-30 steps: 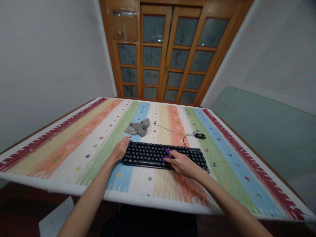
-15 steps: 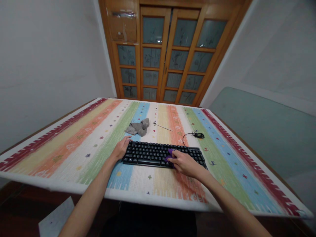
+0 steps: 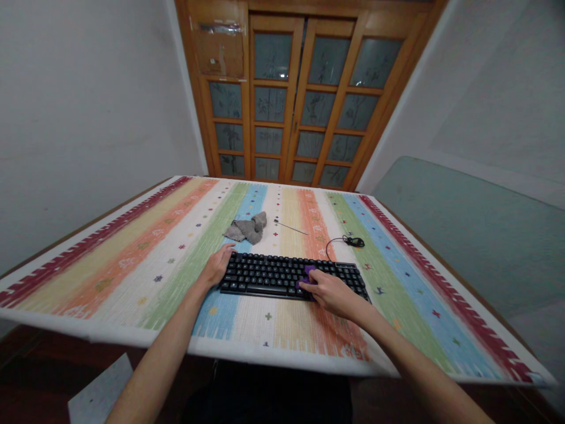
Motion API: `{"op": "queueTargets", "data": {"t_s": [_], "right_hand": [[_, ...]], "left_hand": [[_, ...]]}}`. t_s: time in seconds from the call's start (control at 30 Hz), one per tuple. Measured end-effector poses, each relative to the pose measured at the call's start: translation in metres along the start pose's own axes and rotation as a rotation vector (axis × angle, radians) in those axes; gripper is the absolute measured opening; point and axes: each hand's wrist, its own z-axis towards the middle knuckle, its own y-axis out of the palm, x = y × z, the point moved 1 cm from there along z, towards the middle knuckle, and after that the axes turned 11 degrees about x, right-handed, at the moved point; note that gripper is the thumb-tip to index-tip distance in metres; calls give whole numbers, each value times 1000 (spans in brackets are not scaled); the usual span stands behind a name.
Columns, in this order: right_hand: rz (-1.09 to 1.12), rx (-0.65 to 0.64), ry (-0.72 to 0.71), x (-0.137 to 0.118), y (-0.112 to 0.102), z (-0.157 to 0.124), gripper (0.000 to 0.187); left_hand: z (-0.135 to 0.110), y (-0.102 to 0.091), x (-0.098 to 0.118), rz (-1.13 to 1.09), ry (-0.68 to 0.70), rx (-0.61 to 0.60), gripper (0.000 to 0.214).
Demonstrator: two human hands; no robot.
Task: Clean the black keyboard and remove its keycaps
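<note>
A black keyboard (image 3: pixel 265 277) lies across the near middle of the table. My left hand (image 3: pixel 217 266) grips its left end, with fingertips at the far left corner. Pinched in my right hand (image 3: pixel 329 290) is a soft purple cloth (image 3: pixel 309 270), pressed on the keys right of centre; part of it is hidden under my fingers. The keyboard's black cable (image 3: pixel 354 241) lies bundled beyond the right end. Behind the left part of the keyboard rests a crumpled grey cloth (image 3: pixel 249 228).
A thin dark stick (image 3: pixel 292 227) with a small tip lies beyond the keyboard. A striped, patterned tablecloth (image 3: pixel 176 282) covers the table. Wooden doors with glass panes (image 3: pixel 304 141) stand past the far edge, and walls rise on both sides.
My right hand and the purple cloth have shifted slightly to the right over the keys. My left hand stays at the keyboard's left end.
</note>
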Motion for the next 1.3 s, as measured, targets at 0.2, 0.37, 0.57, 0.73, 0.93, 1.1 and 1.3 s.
{"op": "queueTargets", "data": {"t_s": [0.2, 0.37, 0.57, 0.73, 0.93, 1.1, 1.3], "right_hand": [[25, -52, 72, 7, -12, -7, 35], [32, -83, 110, 15, -23, -11, 36], [45, 103, 137, 17, -27, -8, 36], [51, 57, 91, 7, -14, -6, 36], [0, -36, 126, 7, -5, -16, 36], [-22, -79, 173, 13, -12, -23, 35], [-126, -146, 238, 12, -32, -13, 26]], "left_hand": [[0, 1, 0, 9, 1, 4, 60], [0, 0, 1, 16, 12, 4, 60], [0, 0, 2, 13, 11, 9, 59], [-1, -1, 4, 26, 15, 6, 58], [0, 0, 0, 16, 13, 10, 59], [0, 1, -1, 10, 9, 15, 59], [0, 1, 1, 7, 11, 3, 60]]}}
